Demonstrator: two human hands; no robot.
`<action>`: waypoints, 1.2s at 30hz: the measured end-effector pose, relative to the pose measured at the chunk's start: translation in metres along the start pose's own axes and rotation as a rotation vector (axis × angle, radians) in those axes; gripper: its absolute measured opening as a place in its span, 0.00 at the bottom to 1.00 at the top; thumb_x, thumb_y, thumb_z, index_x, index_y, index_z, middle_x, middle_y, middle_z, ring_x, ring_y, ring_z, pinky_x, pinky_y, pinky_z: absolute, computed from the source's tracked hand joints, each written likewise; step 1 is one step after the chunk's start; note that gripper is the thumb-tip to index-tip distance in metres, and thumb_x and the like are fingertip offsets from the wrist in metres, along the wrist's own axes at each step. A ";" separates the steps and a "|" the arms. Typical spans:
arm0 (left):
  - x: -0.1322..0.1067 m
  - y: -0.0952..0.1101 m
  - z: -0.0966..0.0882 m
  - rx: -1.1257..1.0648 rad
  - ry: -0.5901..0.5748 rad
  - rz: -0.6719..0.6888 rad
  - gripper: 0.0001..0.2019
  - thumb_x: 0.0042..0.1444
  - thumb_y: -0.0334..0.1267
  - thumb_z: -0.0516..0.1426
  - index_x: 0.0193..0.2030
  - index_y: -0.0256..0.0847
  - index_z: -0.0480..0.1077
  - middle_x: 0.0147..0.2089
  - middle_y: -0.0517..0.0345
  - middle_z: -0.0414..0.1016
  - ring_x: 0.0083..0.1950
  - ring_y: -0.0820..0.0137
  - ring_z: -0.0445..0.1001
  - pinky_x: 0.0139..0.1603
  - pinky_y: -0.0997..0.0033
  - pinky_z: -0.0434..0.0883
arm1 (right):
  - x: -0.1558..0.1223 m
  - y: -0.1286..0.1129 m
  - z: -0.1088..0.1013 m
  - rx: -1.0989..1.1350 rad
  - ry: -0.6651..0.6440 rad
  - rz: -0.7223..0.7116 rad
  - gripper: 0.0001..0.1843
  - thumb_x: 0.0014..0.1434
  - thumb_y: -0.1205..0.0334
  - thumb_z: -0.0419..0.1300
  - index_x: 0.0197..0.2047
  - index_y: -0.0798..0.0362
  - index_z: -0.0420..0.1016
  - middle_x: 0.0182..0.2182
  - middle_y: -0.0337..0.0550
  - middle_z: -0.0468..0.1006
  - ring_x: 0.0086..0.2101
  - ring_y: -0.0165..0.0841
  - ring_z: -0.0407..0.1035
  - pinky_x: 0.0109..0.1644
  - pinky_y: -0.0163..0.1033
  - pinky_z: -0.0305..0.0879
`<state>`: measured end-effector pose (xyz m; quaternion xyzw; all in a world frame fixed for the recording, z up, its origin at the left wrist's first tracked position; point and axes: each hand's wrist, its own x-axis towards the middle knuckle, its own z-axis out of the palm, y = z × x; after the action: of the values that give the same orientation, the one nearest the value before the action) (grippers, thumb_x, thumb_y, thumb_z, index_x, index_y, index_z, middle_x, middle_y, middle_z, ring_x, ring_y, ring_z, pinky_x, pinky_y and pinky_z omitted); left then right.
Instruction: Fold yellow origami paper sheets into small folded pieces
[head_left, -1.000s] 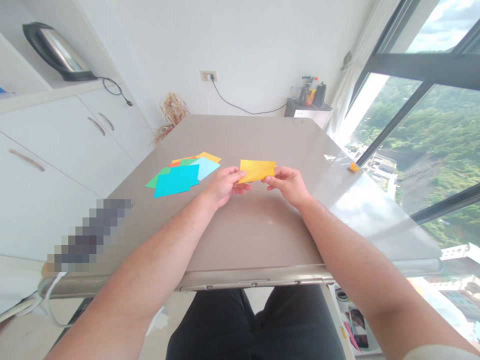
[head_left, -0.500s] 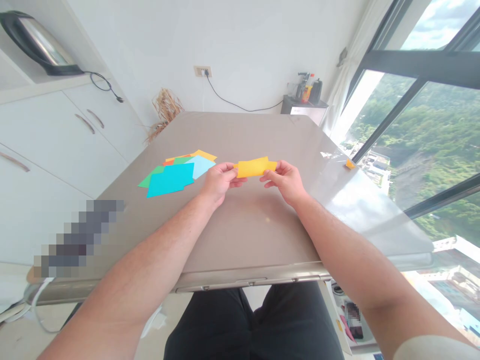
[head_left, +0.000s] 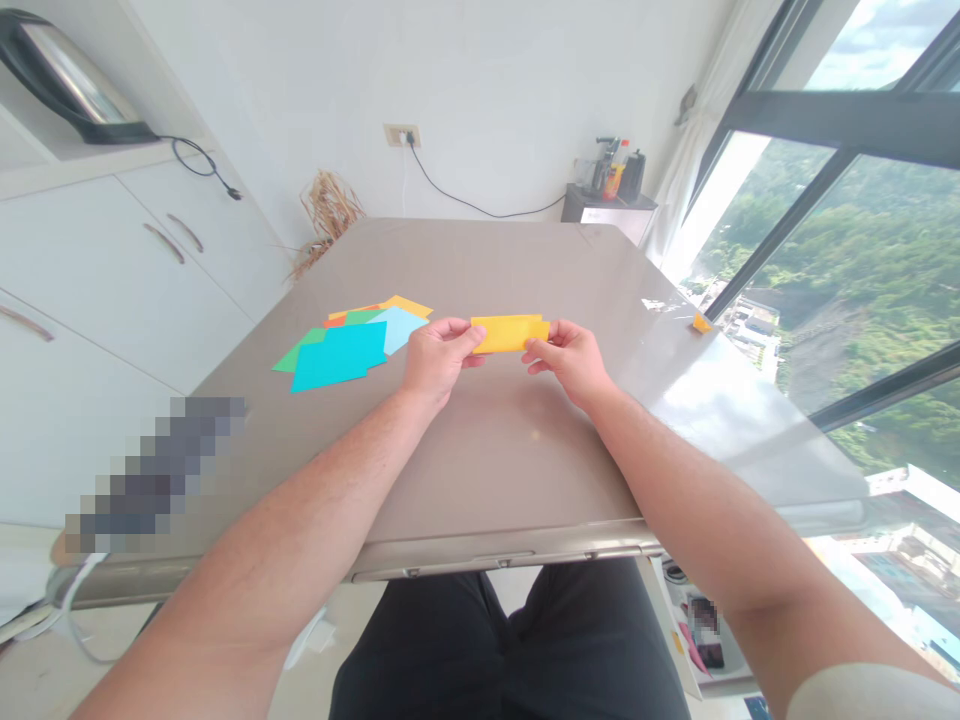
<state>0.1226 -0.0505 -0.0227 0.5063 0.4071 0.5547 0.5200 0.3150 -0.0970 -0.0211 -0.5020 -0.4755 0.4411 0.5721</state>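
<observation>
On my feed both hands meet over the middle of the desk (head_left: pixel 495 460). The left hand (head_left: pixel 433 360) has its grip pinched on the left end of the yellow paper (head_left: pixel 510 333), and the right hand (head_left: pixel 571 358) pinches the right end the same way. The paper is a narrow strip, folded lengthwise and held level just above the desk; I cannot tell whether it touches the surface. A thin second layer peeks out along its far edge, so the two layers look slightly out of line.

To do this fold well, I judge the edges want matching first. I would slide the layers with the thumbs until the long edges and corners meet, with both ends pinched so nothing creeps. Then the crease can be pressed flat against the desk, from the middle outward. Paper this light buckles if the hands pull apart, so tension should be gentle.

A fan of coloured sheets (head_left: pixel 341 350), teal on top, lies to the left, near the left hand but apart from it. A small orange scrap (head_left: pixel 701 323) sits at the desk's right edge.
</observation>
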 end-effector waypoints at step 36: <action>-0.003 0.005 0.001 0.082 0.002 0.036 0.12 0.49 0.46 0.69 0.32 0.39 0.77 0.34 0.54 0.80 0.37 0.62 0.80 0.37 0.61 0.80 | 0.000 0.002 -0.001 -0.027 -0.014 -0.017 0.14 0.50 0.56 0.72 0.29 0.50 0.71 0.29 0.38 0.78 0.32 0.33 0.77 0.34 0.38 0.75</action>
<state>0.1229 -0.0538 -0.0182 0.5337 0.4207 0.5475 0.4883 0.3164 -0.0966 -0.0228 -0.5025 -0.4895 0.4335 0.5656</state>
